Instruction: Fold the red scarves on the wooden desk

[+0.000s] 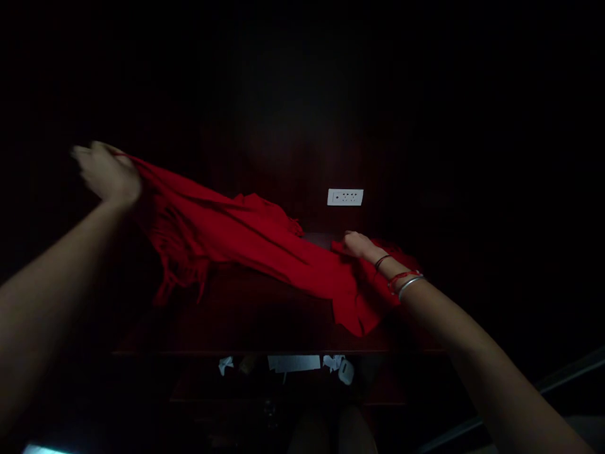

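A red scarf (265, 233) with a fringed end stretches across a dark wooden shelf (265, 321). My left hand (106, 170), raised at the far left and slightly blurred, is closed on one end of it, and the fringe hangs down below that hand. On the right, my right hand (359, 244) is closed on a part of the scarf lower down, near the shelf. Between the two hands the cloth slopes down in long creases. Some of it lies bunched on the shelf around my right hand, and one corner droops toward the front edge.
A white wall socket (345, 197) is set in the dark back panel. On a lower shelf (208, 399) lie crumpled white tissues (333, 362), a pale flat sheet (293, 363) and a small white rounded case (346, 372). The surroundings are very dark.
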{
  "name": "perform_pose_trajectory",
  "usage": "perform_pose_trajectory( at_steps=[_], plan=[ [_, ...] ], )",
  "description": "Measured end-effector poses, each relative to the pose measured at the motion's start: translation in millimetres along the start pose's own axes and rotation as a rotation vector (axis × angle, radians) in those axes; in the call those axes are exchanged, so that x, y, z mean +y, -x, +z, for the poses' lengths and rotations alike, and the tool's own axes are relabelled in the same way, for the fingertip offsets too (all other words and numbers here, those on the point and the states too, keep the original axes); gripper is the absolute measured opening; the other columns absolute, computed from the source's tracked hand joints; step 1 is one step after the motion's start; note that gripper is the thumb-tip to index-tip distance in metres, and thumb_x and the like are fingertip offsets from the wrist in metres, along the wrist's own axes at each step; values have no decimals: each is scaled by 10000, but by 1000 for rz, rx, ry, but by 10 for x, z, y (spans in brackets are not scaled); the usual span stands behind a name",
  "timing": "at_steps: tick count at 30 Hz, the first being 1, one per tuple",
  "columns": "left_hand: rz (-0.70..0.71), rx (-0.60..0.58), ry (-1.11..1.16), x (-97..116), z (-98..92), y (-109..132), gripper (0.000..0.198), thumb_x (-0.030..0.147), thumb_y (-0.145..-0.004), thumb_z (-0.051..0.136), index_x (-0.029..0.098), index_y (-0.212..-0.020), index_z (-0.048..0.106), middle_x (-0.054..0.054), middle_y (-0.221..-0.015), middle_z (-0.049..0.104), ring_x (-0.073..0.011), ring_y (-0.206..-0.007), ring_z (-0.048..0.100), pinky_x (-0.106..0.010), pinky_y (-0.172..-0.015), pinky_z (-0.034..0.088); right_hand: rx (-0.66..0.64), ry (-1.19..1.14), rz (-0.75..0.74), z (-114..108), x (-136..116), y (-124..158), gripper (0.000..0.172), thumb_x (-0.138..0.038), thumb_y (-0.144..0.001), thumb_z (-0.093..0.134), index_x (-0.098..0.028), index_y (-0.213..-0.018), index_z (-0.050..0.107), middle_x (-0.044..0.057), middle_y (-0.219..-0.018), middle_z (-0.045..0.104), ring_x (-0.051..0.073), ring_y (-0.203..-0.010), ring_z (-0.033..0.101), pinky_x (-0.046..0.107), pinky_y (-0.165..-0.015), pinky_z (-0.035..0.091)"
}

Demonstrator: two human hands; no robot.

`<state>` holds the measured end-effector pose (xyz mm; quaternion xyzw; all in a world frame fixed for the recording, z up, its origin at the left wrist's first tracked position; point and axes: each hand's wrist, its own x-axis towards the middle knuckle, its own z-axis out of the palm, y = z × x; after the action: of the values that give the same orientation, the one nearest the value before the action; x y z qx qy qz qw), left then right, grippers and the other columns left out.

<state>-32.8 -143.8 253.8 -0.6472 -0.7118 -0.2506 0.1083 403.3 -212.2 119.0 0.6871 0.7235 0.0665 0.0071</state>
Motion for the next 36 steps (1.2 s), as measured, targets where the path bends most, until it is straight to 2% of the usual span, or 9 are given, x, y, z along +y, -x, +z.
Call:
perform_pose_trajectory(
  at_steps=[3, 7, 12, 16, 20, 24, 27, 30, 36],
  plan=[
    [-125, 146, -217, -8, 26, 71, 526, 368, -863, 83, 14, -1078, 407, -119, -1241, 295, -356, -1175, 119, -544, -848, 153, -81, -80, 25, 144, 24, -67, 617, -512, -672, 484, -175, -1184, 411, 143, -1273, 303, 294, -1132, 302, 370, -839, 329],
    [267, -137, -321, 584, 773, 690, 340, 229, -807, 281, 96, -1050, 477, -106, -1241, 339, -301, -1189, 172, -465, -921, 173, -349, -160, 9, 287, 113, -59, 923, -597, -559, 543, -177, -1294, 173, 137, -1346, 120, 295, -1212, 110, 407, -934, 216],
    [740, -388, -144, 1408, 1752, 1380, 527, 395, -741, 452, 194, -1212, 327, -93, -1305, 272, -233, -1193, 203, -368, -936, 228, -330, -43, 225, 495, 309, 112, 823, -444, -614, 585, -208, -1285, 171, 142, -1344, 123, 316, -1211, 84, 535, -889, 186],
    [803, -466, -101, 1616, 2122, 1446, 552, 392, -764, 421, 176, -1246, 261, -126, -1273, 310, -240, -1162, 271, -358, -899, 285, -247, -35, 306, 621, 580, 319, 608, -335, -677, 548, -160, -1214, 324, 183, -1234, 346, 301, -1106, 340, 463, -823, 313],
    [752, -499, -147, 1372, 2060, 1233, 291, 210, -787, 381, 206, -1059, 484, -83, -1047, 511, -182, -916, 510, -275, -748, 403, -175, -34, 236, 568, 747, 424, 247, -232, -763, 429, -121, -951, 546, 143, -955, 562, 212, -884, 521, 305, -746, 376],
    [468, -320, -225, 747, 1568, 721, 306, 157, -806, 295, 191, -1051, 474, -84, -1109, 454, -197, -912, 506, -328, -737, 408, -12, -69, 76, 331, 771, 330, 232, -256, -794, 385, -146, -924, 543, 85, -938, 560, 151, -858, 507, 225, -750, 349],
    [180, -204, -299, 302, 1145, 342, 320, 146, -801, 259, 68, -1004, 494, -157, -1109, 442, -314, -1039, 394, -458, -776, 357, 78, -124, -96, 248, 695, 210, 203, -231, -754, 446, -146, -900, 559, 67, -890, 555, 136, -793, 506, 212, -717, 360],
    [-89, -143, -238, 230, 969, 309, 388, 324, -795, 265, 166, -1094, 454, -62, -1197, 401, -388, -1180, 56, -606, -855, 102, 69, -167, -185, 381, 520, 127, 274, -283, -724, 499, -133, -945, 560, 95, -961, 520, 168, -884, 476, 246, -783, 350],
    [666, -623, -39, 1110, 1564, 1244, 598, 444, -696, 463, 192, -1221, 326, -128, -1332, 197, -259, -1215, 145, -406, -945, 210, -142, -352, -187, 846, 126, 98, 713, -407, -658, 557, -92, -1239, 292, 154, -1242, 324, 221, -1133, 307, 303, -919, 264]
  ],
)
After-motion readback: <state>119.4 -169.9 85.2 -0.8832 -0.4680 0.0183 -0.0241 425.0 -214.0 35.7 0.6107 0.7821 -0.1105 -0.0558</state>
